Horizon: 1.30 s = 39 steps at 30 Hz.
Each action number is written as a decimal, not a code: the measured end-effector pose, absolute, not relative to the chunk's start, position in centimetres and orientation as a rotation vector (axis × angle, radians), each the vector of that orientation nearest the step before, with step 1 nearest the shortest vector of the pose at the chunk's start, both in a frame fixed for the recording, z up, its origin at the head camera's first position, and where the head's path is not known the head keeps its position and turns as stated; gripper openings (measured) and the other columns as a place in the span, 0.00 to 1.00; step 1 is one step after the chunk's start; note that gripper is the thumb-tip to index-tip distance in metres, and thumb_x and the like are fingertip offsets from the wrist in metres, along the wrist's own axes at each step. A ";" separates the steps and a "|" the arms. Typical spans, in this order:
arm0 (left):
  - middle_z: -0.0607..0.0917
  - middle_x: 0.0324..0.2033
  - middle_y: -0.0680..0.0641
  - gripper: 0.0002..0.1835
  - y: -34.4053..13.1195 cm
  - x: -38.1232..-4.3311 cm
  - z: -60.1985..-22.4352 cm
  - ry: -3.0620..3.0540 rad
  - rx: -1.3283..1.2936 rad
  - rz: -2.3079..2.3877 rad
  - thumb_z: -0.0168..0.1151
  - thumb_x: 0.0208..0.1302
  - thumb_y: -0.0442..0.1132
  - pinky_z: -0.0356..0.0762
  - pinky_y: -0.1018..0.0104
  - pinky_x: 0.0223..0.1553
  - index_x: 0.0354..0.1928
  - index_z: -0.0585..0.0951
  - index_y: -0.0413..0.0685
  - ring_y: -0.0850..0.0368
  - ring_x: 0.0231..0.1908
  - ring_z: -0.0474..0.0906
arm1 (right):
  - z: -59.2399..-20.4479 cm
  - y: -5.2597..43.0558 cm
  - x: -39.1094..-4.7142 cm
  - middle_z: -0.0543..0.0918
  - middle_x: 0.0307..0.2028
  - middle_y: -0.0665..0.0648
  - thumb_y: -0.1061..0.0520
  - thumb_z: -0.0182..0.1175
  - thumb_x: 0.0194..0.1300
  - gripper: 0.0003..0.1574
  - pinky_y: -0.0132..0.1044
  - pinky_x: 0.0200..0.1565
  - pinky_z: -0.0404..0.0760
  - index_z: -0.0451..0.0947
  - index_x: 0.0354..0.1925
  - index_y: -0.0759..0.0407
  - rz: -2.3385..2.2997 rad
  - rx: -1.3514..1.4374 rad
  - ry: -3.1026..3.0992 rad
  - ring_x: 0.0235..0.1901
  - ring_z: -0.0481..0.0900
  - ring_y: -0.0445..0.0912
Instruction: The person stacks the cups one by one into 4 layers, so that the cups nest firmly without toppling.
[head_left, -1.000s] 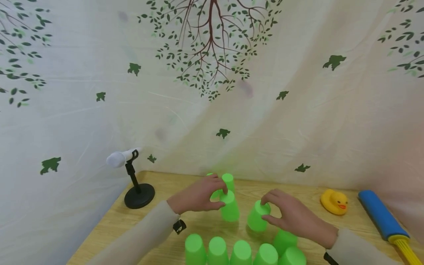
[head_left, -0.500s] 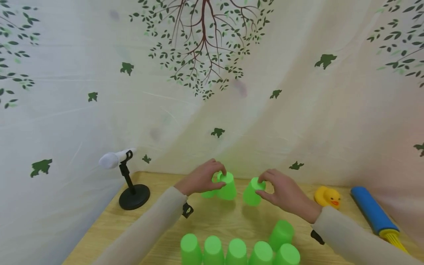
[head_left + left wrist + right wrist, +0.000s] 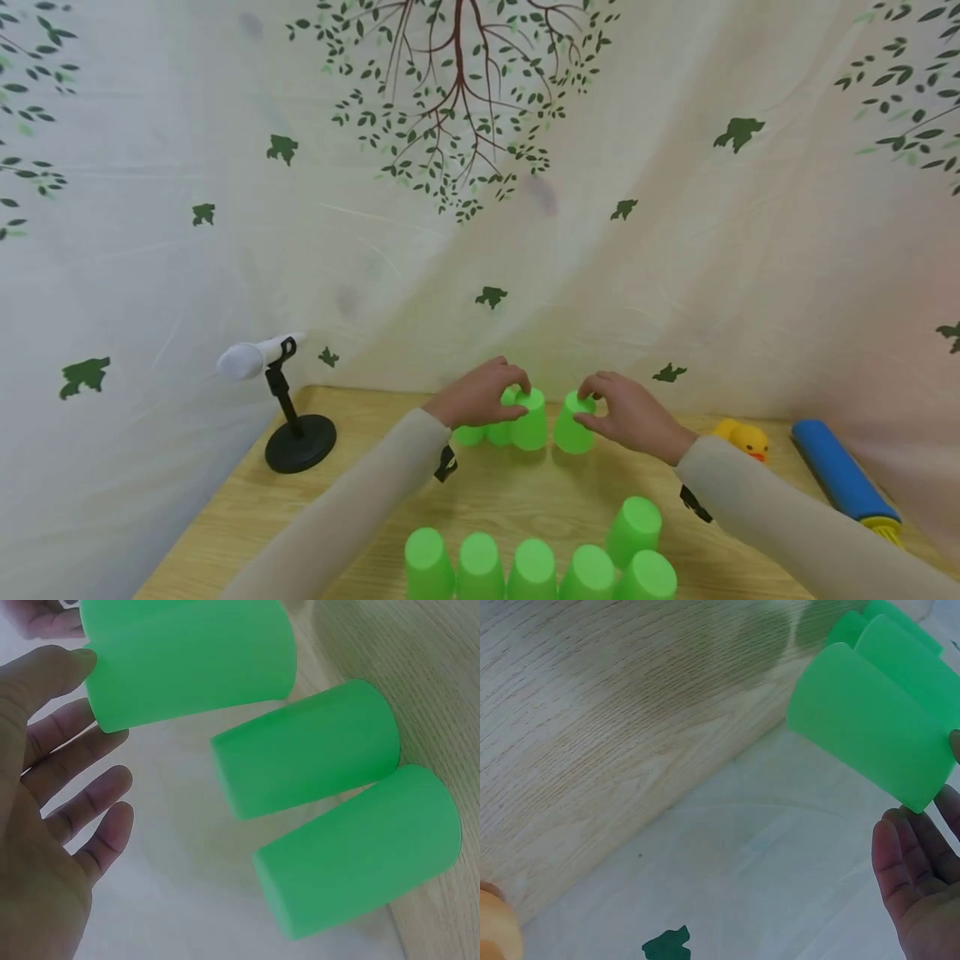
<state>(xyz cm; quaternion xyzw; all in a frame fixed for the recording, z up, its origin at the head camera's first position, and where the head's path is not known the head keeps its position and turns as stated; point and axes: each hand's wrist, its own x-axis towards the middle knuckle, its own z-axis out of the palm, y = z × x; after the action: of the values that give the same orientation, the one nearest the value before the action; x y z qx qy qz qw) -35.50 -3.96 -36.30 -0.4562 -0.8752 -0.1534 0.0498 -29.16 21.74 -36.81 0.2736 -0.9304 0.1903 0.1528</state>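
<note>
Near the back edge of the wooden table, my left hand [image 3: 474,397] pinches a green upside-down cup [image 3: 530,427] by its top between thumb and fingers. Close to its right, my right hand [image 3: 639,418] pinches another green cup [image 3: 573,431] the same way; this one leans slightly. Two more green cups stand just left of the left hand's cup, partly behind that hand in the head view. The left wrist view shows them side by side, the nearer one [image 3: 360,851] and the middle one [image 3: 309,750]. In the right wrist view, the right hand's cup [image 3: 870,724] overlaps the others.
Along the front, several upside-down green cups [image 3: 481,568] form a row, with one cup [image 3: 634,533] behind its right end. A microphone on a black stand [image 3: 301,443] is at left. A yellow duck [image 3: 742,437] and a blue tube [image 3: 840,467] lie at right. Patterned cloth [image 3: 420,275] hangs behind.
Both hands have carried their cups back toward the far edge. Over the last half second the left hand's cup has shifted right, showing more of the two cups beside it.
</note>
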 end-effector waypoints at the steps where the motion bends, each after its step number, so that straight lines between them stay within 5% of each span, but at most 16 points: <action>1: 0.79 0.41 0.57 0.13 -3.8 -35.7 -36.5 -2.672 -1.387 -0.456 0.64 0.62 0.46 0.69 0.69 0.43 0.45 0.80 0.50 0.56 0.41 0.70 | -36.9 21.8 -29.4 0.78 0.37 0.50 0.52 0.70 0.55 0.15 0.41 0.38 0.77 0.77 0.39 0.54 0.549 0.784 -2.676 0.37 0.77 0.46; 39: 0.82 0.37 0.58 0.10 -0.1 -38.1 -39.0 -2.764 -1.287 -0.219 0.66 0.60 0.46 0.68 0.69 0.38 0.41 0.82 0.52 0.60 0.36 0.68 | -39.7 22.6 -31.7 0.79 0.37 0.56 0.61 0.69 0.56 0.11 0.45 0.39 0.77 0.77 0.37 0.61 0.559 0.765 -2.812 0.37 0.78 0.53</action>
<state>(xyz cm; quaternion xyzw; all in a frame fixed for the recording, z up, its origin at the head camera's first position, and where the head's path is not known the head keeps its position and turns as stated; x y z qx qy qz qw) -38.05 -0.08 -39.01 -0.4207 -0.9034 -0.0717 0.0422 -31.71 22.59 -39.68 0.2567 -0.9441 0.1877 0.0869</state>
